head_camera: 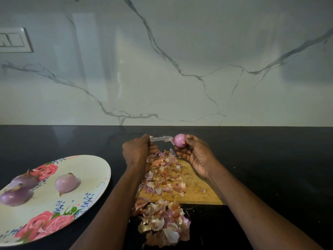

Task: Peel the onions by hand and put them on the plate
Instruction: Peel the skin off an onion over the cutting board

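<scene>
My right hand point(197, 156) grips a small pink onion point(179, 140) above the far end of a wooden cutting board point(198, 192). A thin, translucent strip of skin point(160, 138) stretches from the onion to my left hand point(137, 150), which pinches its other end. Three peeled purple onions lie on the floral plate point(86, 170) at the left: one near the middle point(66, 183), two at the left edge point(24, 180) point(15, 196).
Onion peels point(164, 175) cover the board's left half and spill onto the black counter point(270, 168) in a heap point(162, 222) near me. A white marble backsplash point(180, 69) rises behind, with a switch plate point(14, 40) at upper left.
</scene>
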The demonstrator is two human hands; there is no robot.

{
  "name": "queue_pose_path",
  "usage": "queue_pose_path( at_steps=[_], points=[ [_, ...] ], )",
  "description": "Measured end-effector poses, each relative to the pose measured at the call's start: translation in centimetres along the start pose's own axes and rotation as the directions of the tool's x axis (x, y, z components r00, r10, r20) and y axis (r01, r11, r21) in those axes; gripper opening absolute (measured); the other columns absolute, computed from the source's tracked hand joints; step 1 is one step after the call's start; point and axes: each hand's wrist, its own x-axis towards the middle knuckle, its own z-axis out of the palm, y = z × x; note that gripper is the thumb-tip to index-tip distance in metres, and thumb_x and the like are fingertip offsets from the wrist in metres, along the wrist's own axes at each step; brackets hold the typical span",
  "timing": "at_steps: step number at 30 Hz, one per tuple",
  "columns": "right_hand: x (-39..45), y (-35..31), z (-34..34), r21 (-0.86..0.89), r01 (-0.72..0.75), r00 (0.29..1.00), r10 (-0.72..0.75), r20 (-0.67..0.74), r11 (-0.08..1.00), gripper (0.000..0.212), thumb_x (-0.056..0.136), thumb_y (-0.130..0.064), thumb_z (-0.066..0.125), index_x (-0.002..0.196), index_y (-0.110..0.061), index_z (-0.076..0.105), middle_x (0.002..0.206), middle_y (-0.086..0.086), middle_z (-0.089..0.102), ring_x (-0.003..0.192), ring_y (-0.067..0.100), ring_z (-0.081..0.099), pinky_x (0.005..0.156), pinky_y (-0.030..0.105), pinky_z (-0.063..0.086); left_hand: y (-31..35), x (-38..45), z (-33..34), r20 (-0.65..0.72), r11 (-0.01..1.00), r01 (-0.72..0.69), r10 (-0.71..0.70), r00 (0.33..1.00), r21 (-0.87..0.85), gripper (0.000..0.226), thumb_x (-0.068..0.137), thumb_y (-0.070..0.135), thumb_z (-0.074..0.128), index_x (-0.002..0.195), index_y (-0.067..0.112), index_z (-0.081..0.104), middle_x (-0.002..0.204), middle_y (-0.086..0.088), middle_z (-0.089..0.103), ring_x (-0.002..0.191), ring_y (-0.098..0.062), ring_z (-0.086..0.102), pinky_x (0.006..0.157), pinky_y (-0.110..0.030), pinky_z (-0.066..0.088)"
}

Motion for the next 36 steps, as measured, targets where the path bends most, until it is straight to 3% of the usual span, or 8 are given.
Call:
queue_pose_path(
  at_steps=[4, 9, 14, 18, 22, 28, 31, 36],
  points=[
    [0.1, -0.3, 0.3, 0.035, 0.012, 0.999, -0.013, 0.035, 0.999, 0.017, 0.103, -0.006, 0.05, 0.114, -0.004, 0.063, 0.112, 0.024, 0.067, 0.08, 0.025, 0.073, 0.064, 0.028, 0.062, 0.2, 0.3, 0.2, 0.021, 1.0, -0.015, 0.014, 1.0, 0.021, 0.014, 0.092, 0.003, 0.064, 0.083, -0.002, 0.072, 0.071, -0.015, 0.074, 0.064, -0.024, 0.073, 0.061, -0.031, 0.061],
    [-0.2, -0.1, 0.5, 0.023, 0.015, 0.999, -0.016, 0.051, 1.0, 0.025, 0.102, 0.001, 0.048, 0.118, -0.004, 0.067, 0.119, 0.024, 0.064, 0.088, 0.028, 0.071, 0.063, 0.027, 0.062, -0.1, -0.2, 0.3, 0.188, 0.993, -0.112, 0.102, 0.977, 0.044, 0.017, 0.096, -0.001, 0.058, 0.104, 0.009, 0.069, 0.079, -0.014, 0.075, 0.071, -0.025, 0.074, 0.07, -0.034, 0.062],
    [0.0, -0.2, 0.5, 0.017, 0.03, 0.998, -0.031, 0.057, 0.999, 0.025, 0.102, 0.003, 0.048, 0.114, -0.002, 0.068, 0.109, 0.021, 0.069, 0.085, 0.025, 0.071, 0.063, 0.026, 0.061, 0.1, -0.6, 0.9, 0.375, 0.973, -0.201, 0.147, 0.915, 0.111, 0.017, 0.094, 0.012, 0.065, 0.091, -0.002, 0.074, 0.084, -0.022, 0.073, 0.078, -0.029, 0.071, 0.078, -0.04, 0.06],
    [0.0, 0.1, 0.5, -0.004, 0.044, 0.996, -0.044, 0.084, 0.999, 0.024, 0.1, 0.003, 0.051, 0.11, -0.004, 0.071, 0.107, 0.019, 0.071, 0.09, 0.024, 0.068, 0.066, 0.025, 0.061, -0.2, -0.7, 0.9, 0.512, 0.939, -0.299, 0.175, 0.841, 0.171, 0.022, 0.086, 0.021, 0.078, 0.105, 0.013, 0.073, 0.093, -0.004, 0.077, 0.086, -0.02, 0.075, 0.075, -0.031, 0.062],
    [0.3, 0.4, 0.4, -0.085, 0.051, 0.994, -0.042, 0.103, 0.995, 0.025, 0.095, 0.004, 0.058, 0.111, -0.009, 0.072, 0.115, 0.021, 0.072, 0.087, 0.021, 0.071, 0.071, 0.025, 0.061, -0.7, -0.5, 0.7, 0.538, 0.89, -0.387, 0.209, 0.817, 0.242, 0.013, 0.089, 0.016, 0.075, 0.101, 0.015, 0.077, 0.087, -0.003, 0.078, 0.08, -0.028, 0.075, 0.076, -0.047, 0.062],
    [0.8, 0.5, 0.2, -0.119, 0.068, 0.996, -0.061, 0.062, 0.991, 0.031, 0.091, 0.01, 0.061, 0.111, -0.011, 0.07, 0.116, 0.022, 0.07, 0.085, 0.027, 0.073, 0.072, 0.032, 0.063, -0.3, -0.7, 0.8, 0.523, 0.84, -0.451, 0.251, 0.814, 0.3, 0.019, 0.086, 0.016, 0.077, 0.105, 0.011, 0.077, 0.089, 0.0, 0.077, 0.081, -0.013, 0.074, 0.078, -0.03, 0.061],
    [0.9, 0.8, 0.0, -0.156, 0.065, 0.996, -0.054, 0.072, 0.986, 0.028, 0.092, 0.005, 0.063, 0.115, -0.012, 0.067, 0.116, 0.024, 0.07, 0.09, 0.037, 0.071, 0.081, 0.04, 0.06, -0.5, -0.9, 0.4, 0.503, 0.829, -0.482, 0.299, 0.811, 0.284, 0.013, 0.087, 0.015, 0.076, 0.099, 0.017, 0.077, 0.087, 0.003, 0.076, 0.081, -0.013, 0.073, 0.075, -0.028, 0.061],
    [0.5, 0.4, 0.2, -0.158, 0.065, 0.989, -0.043, 0.138, 0.985, 0.025, 0.099, 0.0, 0.056, 0.118, -0.011, 0.067, 0.117, 0.023, 0.068, 0.089, 0.031, 0.071, 0.073, 0.033, 0.06, -0.5, -0.9, 0.8, 0.498, 0.748, -0.591, 0.405, 0.767, 0.302, 0.013, 0.09, 0.015, 0.073, 0.102, 0.016, 0.078, 0.087, 0.003, 0.076, 0.08, -0.01, 0.072, 0.075, -0.031, 0.061]
  ],
)
